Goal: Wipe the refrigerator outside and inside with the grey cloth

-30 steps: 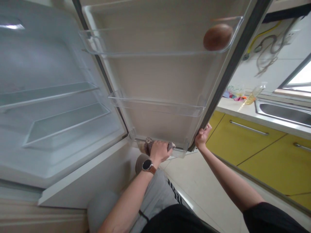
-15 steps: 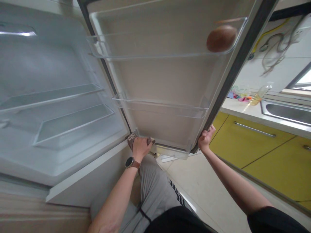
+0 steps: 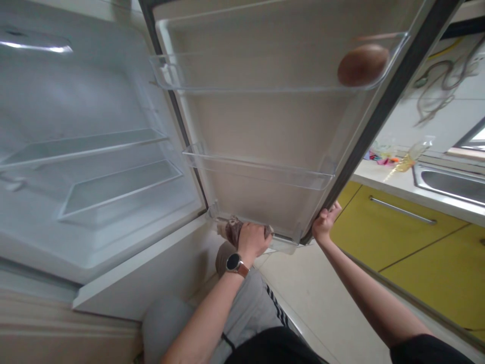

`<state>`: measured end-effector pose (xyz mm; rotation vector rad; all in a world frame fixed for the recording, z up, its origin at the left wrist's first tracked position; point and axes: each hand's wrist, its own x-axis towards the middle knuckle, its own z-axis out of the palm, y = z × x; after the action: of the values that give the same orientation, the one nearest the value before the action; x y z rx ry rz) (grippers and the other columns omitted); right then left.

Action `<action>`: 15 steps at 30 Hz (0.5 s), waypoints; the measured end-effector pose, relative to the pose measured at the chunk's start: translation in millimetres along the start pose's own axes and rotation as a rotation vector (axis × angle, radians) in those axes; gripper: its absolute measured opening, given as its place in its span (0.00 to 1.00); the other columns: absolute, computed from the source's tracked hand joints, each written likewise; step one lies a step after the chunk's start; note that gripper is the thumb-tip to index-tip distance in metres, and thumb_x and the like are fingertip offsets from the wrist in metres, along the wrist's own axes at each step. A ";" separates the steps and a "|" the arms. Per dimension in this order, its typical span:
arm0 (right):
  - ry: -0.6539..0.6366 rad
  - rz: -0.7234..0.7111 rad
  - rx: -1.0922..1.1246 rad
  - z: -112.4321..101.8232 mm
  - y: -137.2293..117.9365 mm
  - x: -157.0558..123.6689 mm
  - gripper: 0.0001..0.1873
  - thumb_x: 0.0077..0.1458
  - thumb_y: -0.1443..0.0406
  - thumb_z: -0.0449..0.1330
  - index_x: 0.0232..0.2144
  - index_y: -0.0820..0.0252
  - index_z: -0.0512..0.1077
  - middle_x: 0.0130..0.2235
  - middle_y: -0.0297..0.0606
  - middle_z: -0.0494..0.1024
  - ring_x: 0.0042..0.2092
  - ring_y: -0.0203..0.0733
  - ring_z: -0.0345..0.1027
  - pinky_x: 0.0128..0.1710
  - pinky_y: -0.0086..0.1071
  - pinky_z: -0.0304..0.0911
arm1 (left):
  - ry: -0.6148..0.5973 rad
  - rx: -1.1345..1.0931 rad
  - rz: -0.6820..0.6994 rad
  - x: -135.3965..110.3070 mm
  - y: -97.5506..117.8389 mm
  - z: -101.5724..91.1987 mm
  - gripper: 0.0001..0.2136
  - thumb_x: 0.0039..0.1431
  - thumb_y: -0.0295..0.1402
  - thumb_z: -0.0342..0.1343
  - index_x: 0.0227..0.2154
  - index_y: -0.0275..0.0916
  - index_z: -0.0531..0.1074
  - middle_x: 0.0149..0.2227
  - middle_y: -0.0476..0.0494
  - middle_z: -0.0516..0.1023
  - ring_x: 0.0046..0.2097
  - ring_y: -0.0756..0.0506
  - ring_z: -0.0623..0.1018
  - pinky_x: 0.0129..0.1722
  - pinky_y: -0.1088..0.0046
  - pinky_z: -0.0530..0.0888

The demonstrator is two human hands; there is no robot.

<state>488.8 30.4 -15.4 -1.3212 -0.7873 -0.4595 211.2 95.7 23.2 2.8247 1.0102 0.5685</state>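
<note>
My left hand [image 3: 254, 239], with a watch on its wrist, is closed on a brown patterned cloth [image 3: 234, 230]. It presses the cloth along the lowest clear shelf [image 3: 282, 246] at the bottom of the open fridge door [image 3: 265, 121]. My right hand [image 3: 326, 222] grips the lower outer edge of that door, its thumb on the inner side and its other fingers largely behind the edge. Higher up, the top clear door shelf [image 3: 242, 76] holds a round reddish-brown item [image 3: 362, 65], and the middle door shelf [image 3: 261, 171] has nothing visible in it.
The fridge interior [image 3: 76, 96] is on the left, with glass shelves [image 3: 121, 189]. To the right are yellow cabinets [image 3: 417, 247], a counter with a clear bottle [image 3: 415, 154] of yellowish liquid, and a metal sink [image 3: 454, 184]. Cords [image 3: 435, 88] hang on the wall behind.
My left hand has slid the cloth to the right along the bottom door shelf, away from the hinge side. My right hand keeps its hold on the door edge. The view has shifted slightly.
</note>
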 end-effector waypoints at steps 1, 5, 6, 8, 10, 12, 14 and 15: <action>0.001 0.000 -0.002 -0.3 -0.4 -0.3 0.38 0.61 0.37 0.48 0.60 0.57 0.59 0.53 0.46 0.71 0.55 0.55 0.69 0.57 0.54 0.62 | 0.005 -0.023 0.031 -0.1 12.8 3.9 0.16 0.65 0.41 0.53 0.31 0.37 0.81 0.35 0.36 0.84 0.39 0.39 0.81 0.47 0.60 0.70; 0.007 -0.019 -0.013 -1.4 -2.5 -1.1 0.39 0.61 0.37 0.48 0.60 0.58 0.59 0.55 0.48 0.69 0.57 0.56 0.67 0.58 0.54 0.61 | 0.038 -0.082 0.134 -1.5 50.3 17.6 0.13 0.64 0.41 0.56 0.33 0.37 0.78 0.35 0.37 0.83 0.39 0.39 0.81 0.46 0.59 0.71; 0.008 -0.021 -0.012 -1.5 -3.0 -1.1 0.39 0.61 0.37 0.48 0.60 0.58 0.59 0.55 0.49 0.69 0.57 0.55 0.67 0.58 0.54 0.61 | 0.043 -0.088 0.152 -1.9 54.6 19.7 0.13 0.64 0.41 0.56 0.33 0.37 0.78 0.36 0.37 0.83 0.40 0.39 0.81 0.46 0.59 0.71; 0.006 -0.020 0.002 -1.5 -3.7 -1.1 0.40 0.60 0.36 0.49 0.60 0.59 0.59 0.54 0.48 0.69 0.57 0.55 0.68 0.58 0.54 0.61 | 0.043 -0.093 0.172 -2.6 56.9 21.7 0.13 0.63 0.42 0.57 0.33 0.37 0.77 0.36 0.37 0.82 0.40 0.38 0.80 0.46 0.58 0.71; 0.002 -0.018 0.013 -1.6 -4.0 -1.0 0.41 0.59 0.35 0.49 0.59 0.59 0.59 0.53 0.48 0.70 0.56 0.55 0.68 0.58 0.54 0.61 | 0.036 -0.099 0.176 -3.1 53.4 20.9 0.13 0.63 0.43 0.57 0.33 0.38 0.77 0.36 0.38 0.82 0.40 0.38 0.80 0.46 0.59 0.70; 0.000 -0.018 0.014 -1.9 -3.9 -1.3 0.41 0.59 0.35 0.49 0.59 0.59 0.59 0.52 0.48 0.70 0.56 0.55 0.68 0.58 0.54 0.61 | 0.025 -0.101 0.175 -3.4 47.4 18.4 0.13 0.62 0.44 0.58 0.33 0.38 0.77 0.36 0.38 0.82 0.41 0.38 0.80 0.46 0.59 0.70; -0.002 -0.018 0.009 -2.3 -3.9 -1.9 0.42 0.59 0.35 0.48 0.59 0.60 0.58 0.51 0.48 0.71 0.55 0.55 0.69 0.58 0.53 0.62 | 0.012 -0.099 0.175 -3.5 40.5 15.0 0.13 0.61 0.44 0.58 0.34 0.38 0.77 0.37 0.38 0.83 0.41 0.38 0.80 0.46 0.59 0.70; -0.005 -0.016 0.007 -2.4 -3.8 -2.1 0.42 0.59 0.35 0.48 0.59 0.61 0.58 0.51 0.49 0.71 0.55 0.55 0.69 0.57 0.53 0.62 | 0.004 -0.096 0.172 -3.4 36.8 13.2 0.13 0.61 0.44 0.59 0.34 0.38 0.77 0.37 0.38 0.83 0.41 0.38 0.80 0.46 0.59 0.70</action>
<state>485.3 27.0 -14.6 -1.3112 -0.8036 -0.4659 235.6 65.5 17.4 2.8421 0.7240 0.6206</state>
